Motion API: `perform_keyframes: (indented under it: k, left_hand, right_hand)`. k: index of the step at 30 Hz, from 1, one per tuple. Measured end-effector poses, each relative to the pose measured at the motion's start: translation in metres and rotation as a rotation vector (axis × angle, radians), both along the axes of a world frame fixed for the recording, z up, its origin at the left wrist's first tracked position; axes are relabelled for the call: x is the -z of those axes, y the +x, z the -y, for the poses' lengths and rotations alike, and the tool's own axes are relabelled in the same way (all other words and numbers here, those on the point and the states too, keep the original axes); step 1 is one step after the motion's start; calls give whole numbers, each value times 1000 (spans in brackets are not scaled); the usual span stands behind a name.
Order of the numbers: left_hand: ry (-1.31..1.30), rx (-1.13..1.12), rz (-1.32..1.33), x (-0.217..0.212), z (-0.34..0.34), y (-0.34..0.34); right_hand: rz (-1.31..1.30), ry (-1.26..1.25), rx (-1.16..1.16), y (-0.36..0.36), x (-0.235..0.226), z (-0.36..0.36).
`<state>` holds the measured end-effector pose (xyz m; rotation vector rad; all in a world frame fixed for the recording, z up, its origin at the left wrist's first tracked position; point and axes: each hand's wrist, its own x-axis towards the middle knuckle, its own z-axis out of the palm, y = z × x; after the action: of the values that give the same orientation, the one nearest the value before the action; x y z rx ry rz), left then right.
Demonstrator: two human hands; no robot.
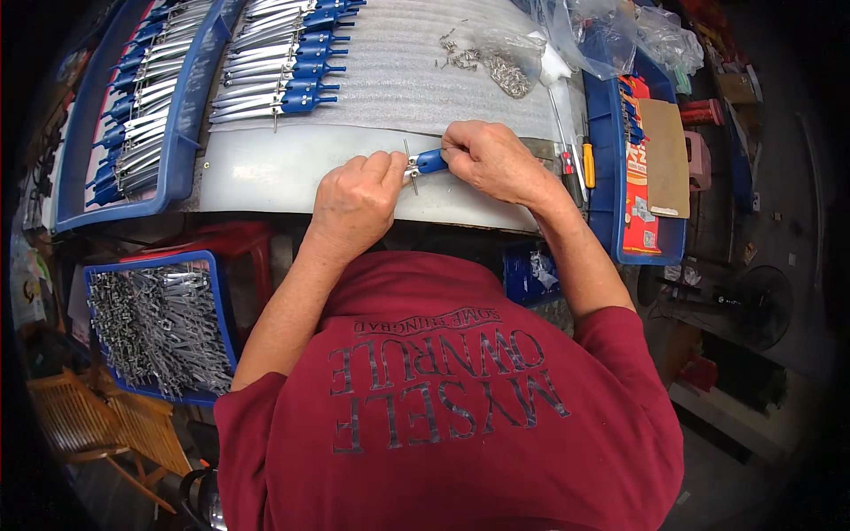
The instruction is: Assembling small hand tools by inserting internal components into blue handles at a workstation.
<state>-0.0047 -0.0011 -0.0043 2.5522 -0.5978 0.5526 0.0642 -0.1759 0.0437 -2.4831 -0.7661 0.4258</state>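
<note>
The left hand and right hand both gripped the blue-handled compass — long axis 3-to-9 o'clock — the handle toward the right hand.

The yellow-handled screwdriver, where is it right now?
In the head view the yellow-handled screwdriver lies at the person's right on the grey metal bench, just beyond the right hand and beside the blue plastic tray.
</note>
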Motion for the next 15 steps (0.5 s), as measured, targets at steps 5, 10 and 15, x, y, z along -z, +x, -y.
perform_keyframes:
  k: [5,10,15]
  left_hand:
    - [-4,1,-37,-3,0,1]
    - [-17,6,-54,-6,0,3]
    - [-59,2,-93,-6,0,3]
  right_hand:
    - [81,89,0,-2,3,2]
    - [108,132,17,-3,8,5]
    - [98,165,49,-2,9,9]
